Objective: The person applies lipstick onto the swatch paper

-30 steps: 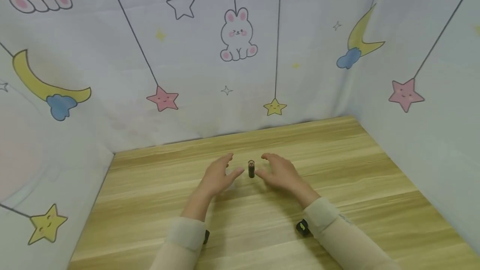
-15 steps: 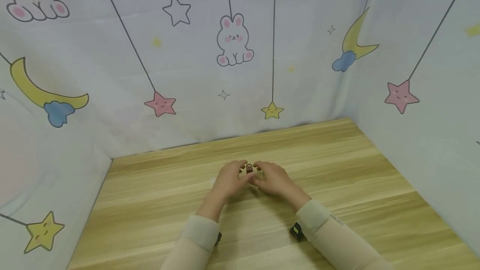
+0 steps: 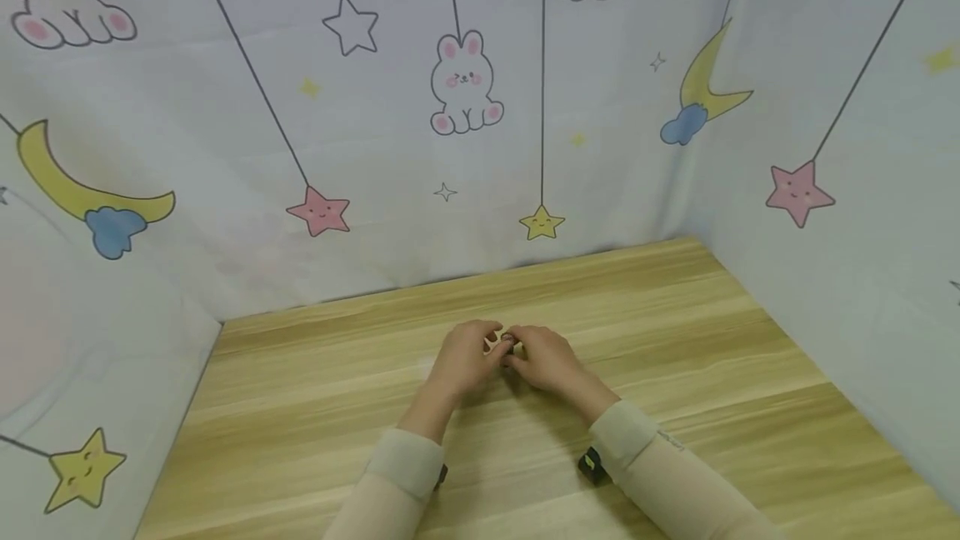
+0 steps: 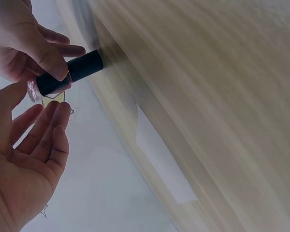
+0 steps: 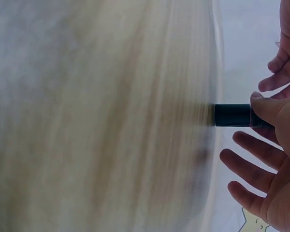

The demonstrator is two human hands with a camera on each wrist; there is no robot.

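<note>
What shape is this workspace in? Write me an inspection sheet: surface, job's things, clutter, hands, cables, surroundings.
Surface: light wood-grain tabletop.
Job's things: one small dark tube, one end clear; whether its base touches the tabletop is unclear.
Clutter: flat white slip on the tabletop; black device beside the right sleeve.
Hands: right hand pinches the tube; left hand has its thumb by the clear end, contact unclear.
Cables: nothing seen.
Surroundings: white backdrop with cartoon prints.
</note>
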